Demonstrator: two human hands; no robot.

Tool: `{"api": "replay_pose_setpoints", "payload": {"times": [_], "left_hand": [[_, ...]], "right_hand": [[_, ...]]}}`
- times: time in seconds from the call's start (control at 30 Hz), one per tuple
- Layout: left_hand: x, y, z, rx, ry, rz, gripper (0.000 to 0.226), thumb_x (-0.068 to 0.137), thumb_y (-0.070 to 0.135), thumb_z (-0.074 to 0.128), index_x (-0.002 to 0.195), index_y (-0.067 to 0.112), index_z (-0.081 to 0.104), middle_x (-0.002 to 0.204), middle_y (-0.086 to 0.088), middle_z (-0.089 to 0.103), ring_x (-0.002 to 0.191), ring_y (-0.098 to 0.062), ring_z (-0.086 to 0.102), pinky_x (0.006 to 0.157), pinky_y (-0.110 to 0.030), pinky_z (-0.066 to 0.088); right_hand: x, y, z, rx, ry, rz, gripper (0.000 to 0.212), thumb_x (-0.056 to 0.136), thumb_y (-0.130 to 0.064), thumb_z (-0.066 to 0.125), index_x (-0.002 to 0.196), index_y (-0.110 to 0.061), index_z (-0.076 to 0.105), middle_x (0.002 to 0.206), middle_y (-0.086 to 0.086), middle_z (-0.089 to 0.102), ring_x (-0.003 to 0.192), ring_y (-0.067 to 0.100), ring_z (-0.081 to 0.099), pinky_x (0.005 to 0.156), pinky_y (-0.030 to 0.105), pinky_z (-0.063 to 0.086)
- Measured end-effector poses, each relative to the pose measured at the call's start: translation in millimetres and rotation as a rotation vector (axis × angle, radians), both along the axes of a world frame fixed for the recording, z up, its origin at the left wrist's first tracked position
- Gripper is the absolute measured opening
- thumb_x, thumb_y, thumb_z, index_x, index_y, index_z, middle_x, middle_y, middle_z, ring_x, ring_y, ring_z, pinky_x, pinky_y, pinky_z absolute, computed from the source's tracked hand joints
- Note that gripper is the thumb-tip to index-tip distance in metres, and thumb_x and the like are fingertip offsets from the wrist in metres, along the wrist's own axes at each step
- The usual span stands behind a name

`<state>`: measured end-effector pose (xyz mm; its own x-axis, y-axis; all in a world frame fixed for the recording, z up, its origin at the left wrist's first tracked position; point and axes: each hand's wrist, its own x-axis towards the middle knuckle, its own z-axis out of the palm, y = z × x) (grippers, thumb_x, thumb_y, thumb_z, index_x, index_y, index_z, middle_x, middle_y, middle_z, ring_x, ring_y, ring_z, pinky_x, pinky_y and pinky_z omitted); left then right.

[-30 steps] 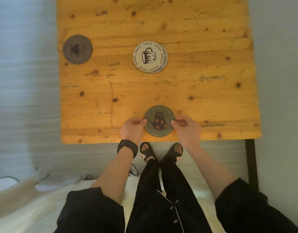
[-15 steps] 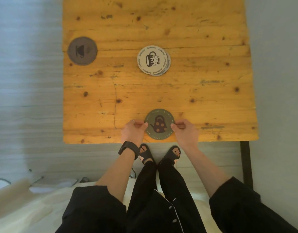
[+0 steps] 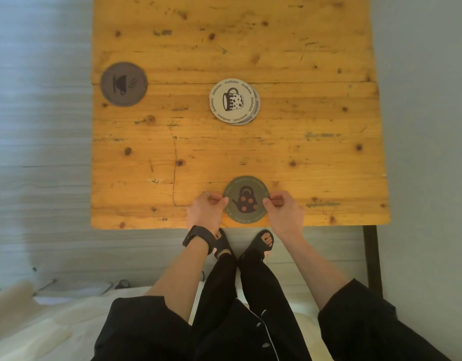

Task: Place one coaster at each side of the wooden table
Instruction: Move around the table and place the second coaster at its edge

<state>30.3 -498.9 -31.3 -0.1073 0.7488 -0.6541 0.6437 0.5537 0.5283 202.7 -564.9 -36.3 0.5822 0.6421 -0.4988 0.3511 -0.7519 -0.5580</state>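
A green round coaster (image 3: 246,199) with a dark teapot print lies flat at the near edge of the wooden table (image 3: 302,157). My left hand (image 3: 205,212) pinches its left rim and my right hand (image 3: 286,213) pinches its right rim. A grey coaster (image 3: 123,84) with a cup print lies by the table's left edge. A small stack of cream coasters (image 3: 234,101) with a spotted mug print sits in the middle of the table.
The table's black leg (image 3: 373,256) stands at the near right. My feet in black sandals (image 3: 244,242) are just under the near edge. A grey floor surrounds the table, and pale bedding (image 3: 42,321) lies at the lower left.
Both hands stay on the green coaster's rim at the near edge. The view has shifted slightly; the coaster itself has hardly moved.
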Motion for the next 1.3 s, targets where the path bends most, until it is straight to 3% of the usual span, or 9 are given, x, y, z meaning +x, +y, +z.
{"api": "replay_pose_setpoints", "payload": {"times": [0.2, 0.4, 0.63, 0.73, 0.87, 1.03, 1.2, 1.3], "left_hand": [[3.9, -5.0, -1.4, 0.047, 0.046, -0.020, 0.010, 0.085, 0.043, 0.066, 0.085, 0.034, 0.062, 0.073, 0.022, 0.061, 0.066, 0.003, 0.055, 0.049, -0.019, 0.035], [0.8, -1.5, -3.5, 0.031, 0.015, 0.008, 0.006, 0.086, 0.037, 0.067, 0.084, 0.033, 0.063, 0.074, 0.022, 0.061, 0.070, 0.002, 0.057, 0.051, -0.016, 0.035], [-1.8, 0.7, -3.4, 0.054, 0.041, -0.031, 0.009, 0.086, 0.037, 0.066, 0.084, 0.035, 0.058, 0.077, 0.017, 0.063, 0.071, -0.004, 0.059, 0.053, -0.020, 0.038], [-4.6, -5.3, -3.4, 0.177, 0.107, -0.221, 0.010, 0.091, 0.036, 0.060, 0.101, 0.033, 0.060, 0.090, 0.012, 0.065, 0.078, -0.012, 0.061, 0.062, -0.026, 0.042], [-7.2, -11.2, -4.2, 0.351, 0.239, -0.453, 0.022, 0.097, 0.033, 0.052, 0.112, 0.033, 0.068, 0.111, 0.006, 0.065, 0.101, -0.022, 0.057, 0.085, -0.037, 0.041], [-15.1, 0.7, -5.2, 0.375, 0.352, -0.689, 0.027, 0.096, 0.039, 0.047, 0.108, 0.033, 0.071, 0.108, 0.009, 0.067, 0.104, -0.021, 0.052, 0.085, -0.036, 0.037], [-3.7, 31.8, 0.5, 0.348, 0.311, -0.766, 0.034, 0.087, 0.047, 0.041, 0.096, 0.031, 0.069, 0.104, 0.008, 0.059, 0.104, -0.019, 0.050, 0.083, -0.037, 0.041], [9.8, 71.8, 0.5, 0.415, 0.300, -0.801, 0.038, 0.090, 0.046, 0.039, 0.105, 0.028, 0.069, 0.115, 0.006, 0.059, 0.111, -0.021, 0.049, 0.088, -0.039, 0.045]], "right_hand": [[8.5, 6.9, 1.7, -0.096, 0.031, 0.029, 0.012, 0.090, -0.032, 0.071, 0.091, -0.025, 0.060, 0.076, -0.016, 0.061, 0.079, 0.012, 0.061, 0.071, 0.028, 0.045], [11.1, 7.3, 3.9, -0.110, 0.070, 0.042, 0.013, 0.087, -0.036, 0.074, 0.091, -0.028, 0.065, 0.075, -0.021, 0.061, 0.069, -0.002, 0.055, 0.059, 0.016, 0.038], [5.1, 5.2, 3.1, -0.067, 0.057, 0.016, 0.015, 0.086, -0.035, 0.076, 0.090, -0.028, 0.063, 0.076, -0.016, 0.064, 0.076, 0.011, 0.064, 0.061, 0.022, 0.043], [2.7, 0.6, 1.1, -0.004, -0.022, 0.115, 0.017, 0.088, -0.031, 0.074, 0.096, -0.025, 0.060, 0.078, -0.007, 0.066, 0.073, 0.015, 0.063, 0.063, 0.028, 0.046], [1.4, -3.2, -1.2, 0.059, -0.133, 0.282, 0.016, 0.093, -0.027, 0.068, 0.108, -0.024, 0.065, 0.084, -0.006, 0.059, 0.075, 0.018, 0.060, 0.063, 0.029, 0.045], [9.6, -1.4, 3.2, 0.046, -0.148, 0.393, 0.017, 0.094, -0.032, 0.066, 0.110, -0.026, 0.065, 0.086, -0.008, 0.060, 0.076, 0.017, 0.063, 0.064, 0.035, 0.055], [31.4, 29.5, 7.2, -0.127, -0.135, 0.518, 0.027, 0.094, -0.048, 0.058, 0.110, -0.031, 0.071, 0.116, -0.005, 0.061, 0.103, 0.020, 0.063, 0.081, 0.033, 0.051], [41.0, 56.9, 5.2, -0.024, -0.279, 0.553, 0.035, 0.095, -0.048, 0.054, 0.121, -0.029, 0.067, 0.134, 0.002, 0.056, 0.125, 0.028, 0.048, 0.099, 0.041, 0.046]]}}
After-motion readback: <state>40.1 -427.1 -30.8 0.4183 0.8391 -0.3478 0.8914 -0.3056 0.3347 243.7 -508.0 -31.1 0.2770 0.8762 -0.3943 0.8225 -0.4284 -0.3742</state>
